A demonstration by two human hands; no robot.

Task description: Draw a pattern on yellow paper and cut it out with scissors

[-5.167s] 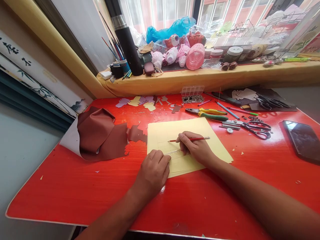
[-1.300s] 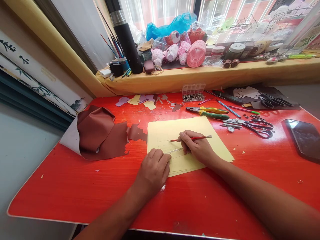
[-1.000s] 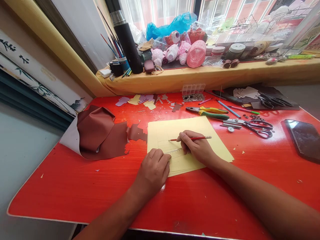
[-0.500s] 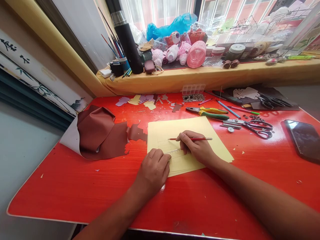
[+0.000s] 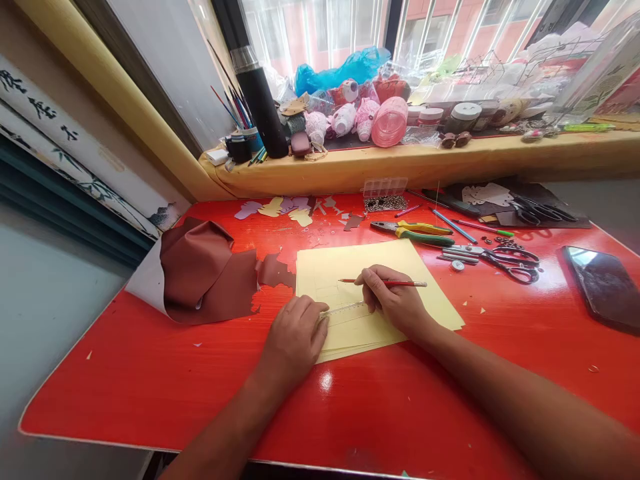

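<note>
Right hand [image 5: 393, 303] pinching red pencil [image 5: 385, 283], tip at yellow paper [image 5: 400, 267] on red table [image 5: 150, 393]; left hand [image 5: 293, 337] unclenched, pressing clear ruler [image 5: 343, 309]. Faint lines [image 5: 325, 290] drawn; most of sheet blank.

Two bare hands, the left hand [image 5: 293, 337] and the right hand [image 5: 395, 307], are working over one red table [image 5: 100, 400], with one thin red pencil [image 5: 403, 283] and one clear ruler [image 5: 344, 308] lying across one stack of pale yellow paper [image 5: 325, 263]. Near the far right corner, two pairs of black-handled scissors [image 5: 515, 267] are lying beside one pair of green-and-yellow-handled pliers [image 5: 425, 233], one black smartphone [image 5: 603, 293] is resting by the right edge, and one crumpled brown leatherette sheet [image 5: 210, 287] is draping near the left edge.
</note>
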